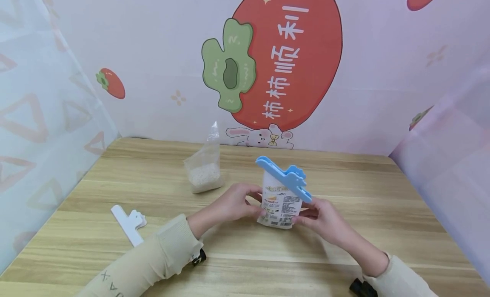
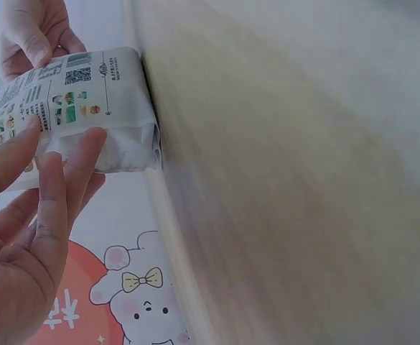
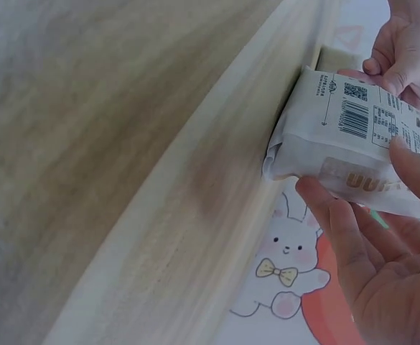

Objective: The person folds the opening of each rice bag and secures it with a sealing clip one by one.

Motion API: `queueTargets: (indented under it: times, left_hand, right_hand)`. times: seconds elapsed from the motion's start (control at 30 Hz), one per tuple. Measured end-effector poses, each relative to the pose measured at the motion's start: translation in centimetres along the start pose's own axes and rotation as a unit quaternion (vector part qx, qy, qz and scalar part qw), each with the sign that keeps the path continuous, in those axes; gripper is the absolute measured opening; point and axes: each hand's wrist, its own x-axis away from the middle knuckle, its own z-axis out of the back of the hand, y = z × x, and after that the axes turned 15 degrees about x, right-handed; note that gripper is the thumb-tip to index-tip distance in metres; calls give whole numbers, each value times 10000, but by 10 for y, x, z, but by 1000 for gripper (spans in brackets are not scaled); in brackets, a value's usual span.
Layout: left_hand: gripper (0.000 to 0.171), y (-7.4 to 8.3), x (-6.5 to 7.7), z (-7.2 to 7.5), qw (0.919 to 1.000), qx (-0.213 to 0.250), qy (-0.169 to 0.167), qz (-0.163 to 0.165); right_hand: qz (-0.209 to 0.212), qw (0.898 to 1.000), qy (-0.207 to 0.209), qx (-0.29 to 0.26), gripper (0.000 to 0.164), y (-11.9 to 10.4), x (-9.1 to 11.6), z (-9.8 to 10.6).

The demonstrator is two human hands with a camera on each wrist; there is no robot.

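You had the printed packet (image 1: 280, 209) upright between both hands, a little right of midway between the left and right edges of the table (image 1: 268, 267). Your left hand (image 1: 239, 203) pinched its left side, thumb on the printed face and fingers curled behind; your right hand (image 1: 321, 222) pinched the opposite side in the same manner. The blue clip (image 1: 283, 177) lay slantwise across the packet's top, its lower end just by your right hand.

The step in hand looked, as a judgement, like steadying or settling the clipped packet. The next move seemed to call for getting its base flat, then loosening both hands evenly so that it neither tipped nor lost the clip.

Toward the far edge stood a clear bag of white grains (image 1: 204, 176), apart from your hands. The white clip (image 1: 127, 225) lay nearer the left edge, beside your left sleeve (image 1: 168, 248), untouched by either hand.
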Motion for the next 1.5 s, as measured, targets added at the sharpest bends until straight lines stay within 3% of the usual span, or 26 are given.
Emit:
queueTargets:
  times: [0.47, 0.7, 0.97, 1.5]
  left_hand:
    - [38, 1, -30, -3, 9999, -74, 34, 105]
    - [39, 4, -46, -5, 9995, -303, 59, -10]
    - [40, 7, -62, -7, 9991, -267, 211, 253]
    - [42, 4, -85, -11, 9975, 225, 444, 509]
  right_hand:
    - [-199, 9994, 222, 178, 45, 15, -7, 11]
    - [-317, 9987, 255, 301, 45, 24, -11, 18]
    - [-521, 9977, 240, 362, 44, 37, -17, 26]
    - [-542, 9969, 399, 410, 48, 57, -30, 36]
